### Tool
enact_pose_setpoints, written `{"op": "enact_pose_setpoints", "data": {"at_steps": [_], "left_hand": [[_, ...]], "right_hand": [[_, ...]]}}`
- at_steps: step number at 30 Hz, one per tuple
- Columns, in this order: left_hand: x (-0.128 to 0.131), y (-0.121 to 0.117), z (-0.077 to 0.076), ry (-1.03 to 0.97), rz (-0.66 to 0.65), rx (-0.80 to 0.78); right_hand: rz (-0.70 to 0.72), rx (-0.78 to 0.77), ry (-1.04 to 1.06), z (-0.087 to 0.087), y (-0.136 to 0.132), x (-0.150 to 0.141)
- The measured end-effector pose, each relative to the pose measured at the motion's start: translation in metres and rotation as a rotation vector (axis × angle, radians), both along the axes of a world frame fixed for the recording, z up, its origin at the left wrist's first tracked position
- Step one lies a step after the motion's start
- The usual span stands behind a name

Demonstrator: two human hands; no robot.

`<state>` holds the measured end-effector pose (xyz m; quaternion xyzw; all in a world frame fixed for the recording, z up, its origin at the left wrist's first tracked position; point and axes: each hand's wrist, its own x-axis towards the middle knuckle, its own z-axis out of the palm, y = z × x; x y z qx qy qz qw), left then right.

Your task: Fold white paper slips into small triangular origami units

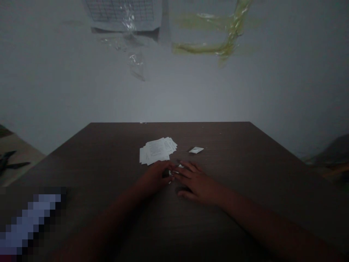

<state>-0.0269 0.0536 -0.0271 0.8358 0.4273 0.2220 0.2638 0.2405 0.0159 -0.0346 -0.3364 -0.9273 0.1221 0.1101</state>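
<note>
A small white paper piece point(181, 166) lies on the desk point(218, 136) right at the fingertips of both hands, mostly covered by them; only bits of it show, so its full shape is hidden. The left hand point(156, 175) comes in from its side with fingers bent and thumb drawn towards them, the tips at the paper's left edge; I cannot tell whether they pinch it or only touch it. The right hand point(200, 184) is palm down, its fingers spread apart and reaching over the paper, the thumb set well away from the others and nearer the person.

Just beyond the left fingers is a loose, overlapping pile of white papers point(157, 150), with printed text on the top sheet. Beyond the right fingers, a little apart from them, sits one small white folded paper point(196, 150), with a dark mark on it. Farther out, past the fingers and behind the desk's far edge, stands a pale wall point(174, 94). High on it are a gridded sheet point(120, 14), clear tape point(136, 64) and yellowish tape point(200, 48). Well to the left of the left fingers, a dark object point(17, 165) lies on a pale surface point(29, 153).
</note>
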Motion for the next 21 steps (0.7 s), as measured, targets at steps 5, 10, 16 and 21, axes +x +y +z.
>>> {"op": "enact_pose_setpoints", "data": {"at_steps": [5, 10, 16, 21], "left_hand": [[0.0, 0.0, -0.002, 0.026, 0.036, 0.006], [0.001, 0.001, -0.004, 0.027, 0.042, 0.026], [0.003, -0.002, 0.001, 0.02, 0.032, 0.031], [0.003, -0.005, 0.005, 0.027, -0.026, 0.037]], "right_hand": [[-0.036, 0.143, 0.095, 0.007, -0.002, 0.002], [-0.065, 0.141, 0.043, 0.011, -0.007, 0.001], [-0.028, 0.116, 0.017, 0.005, -0.006, -0.002], [-0.023, 0.078, 0.011, 0.003, -0.006, -0.002]]}}
